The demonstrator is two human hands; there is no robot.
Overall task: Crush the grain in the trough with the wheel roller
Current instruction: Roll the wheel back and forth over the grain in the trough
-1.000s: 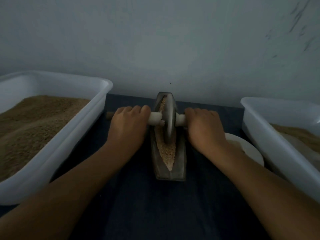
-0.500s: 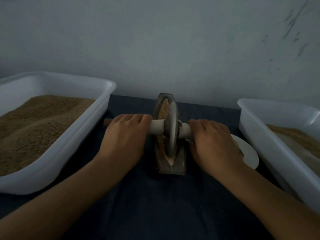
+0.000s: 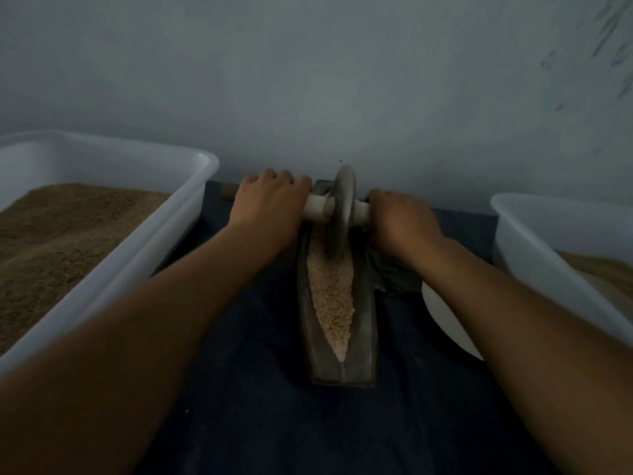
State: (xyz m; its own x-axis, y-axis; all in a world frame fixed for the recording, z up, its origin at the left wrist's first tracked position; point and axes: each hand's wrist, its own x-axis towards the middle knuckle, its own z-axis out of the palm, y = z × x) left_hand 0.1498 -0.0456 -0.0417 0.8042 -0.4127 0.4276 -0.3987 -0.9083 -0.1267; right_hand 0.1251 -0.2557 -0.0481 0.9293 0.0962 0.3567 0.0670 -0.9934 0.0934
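Observation:
A dark boat-shaped trough [image 3: 366, 323] lies lengthwise on the dark cloth in front of me, with pale crushed grain [image 3: 334, 296] along its groove. The grey wheel roller [image 3: 340, 214] stands upright at the trough's far end, on a pale wooden axle [image 3: 317, 208]. My left hand [image 3: 270, 205] grips the axle left of the wheel. On the other side, my right hand [image 3: 399, 222] grips the axle's right end. Both arms are stretched forward.
A white tub [image 3: 164, 241] full of brown grain stands at the left. Another white tub [image 3: 534, 255] with grain stands at the right. A white plate [image 3: 442, 313] lies partly under my right forearm. A grey wall rises close behind the trough.
The wheel has rolled from the trough's near half to its far end. Both hands pushed forward with the axle, and more grain lies uncovered in the near part.

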